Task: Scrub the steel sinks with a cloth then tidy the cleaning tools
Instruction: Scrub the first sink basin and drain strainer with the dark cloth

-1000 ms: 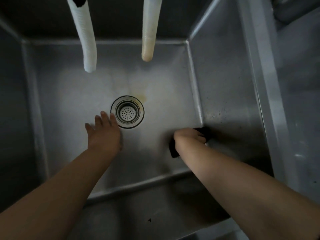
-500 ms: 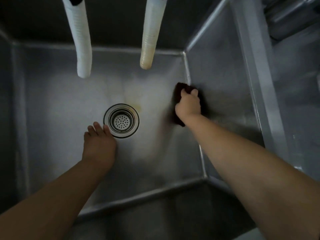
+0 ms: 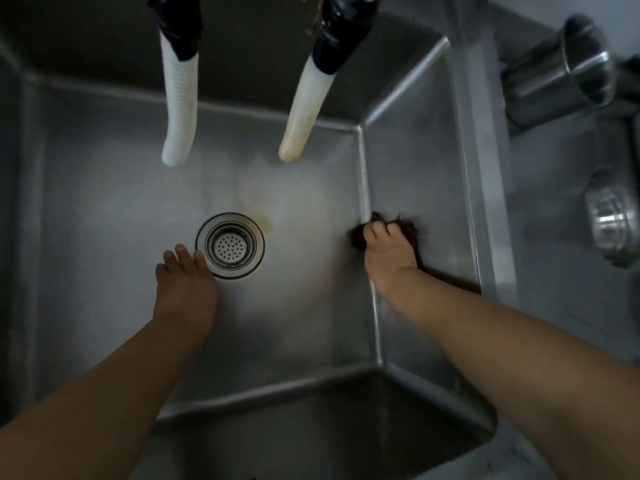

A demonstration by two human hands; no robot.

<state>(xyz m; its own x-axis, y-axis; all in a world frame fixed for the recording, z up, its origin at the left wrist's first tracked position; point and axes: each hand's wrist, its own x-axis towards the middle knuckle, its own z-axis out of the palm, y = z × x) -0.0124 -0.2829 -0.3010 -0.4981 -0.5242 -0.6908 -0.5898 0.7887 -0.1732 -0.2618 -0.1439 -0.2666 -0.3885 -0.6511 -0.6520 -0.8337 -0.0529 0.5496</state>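
Note:
I look down into a deep steel sink [image 3: 104,209] with a round strainer drain [image 3: 230,244] in its floor. My right hand [image 3: 386,252] is shut on a dark scrubbing cloth [image 3: 410,228], pressing it against the right wall where wall and floor meet. My left hand [image 3: 183,282] rests flat on the sink floor, fingers spread, fingertips touching the drain's left rim. It holds nothing. Most of the cloth is hidden under my right hand.
Two white ribbed hoses [image 3: 180,109] [image 3: 303,112] hang over the back of the sink, their tops wrapped in black tape. A steel divider rim [image 3: 485,168] runs along the right. Beyond it lie a steel cup [image 3: 561,71] and a steel bowl [image 3: 613,223]. A yellowish stain [image 3: 265,220] sits by the drain.
My right hand swept the cloth from the near right corner toward the back along the floor-wall seam, and now sits lower on the right wall. My left hand stayed by the drain.

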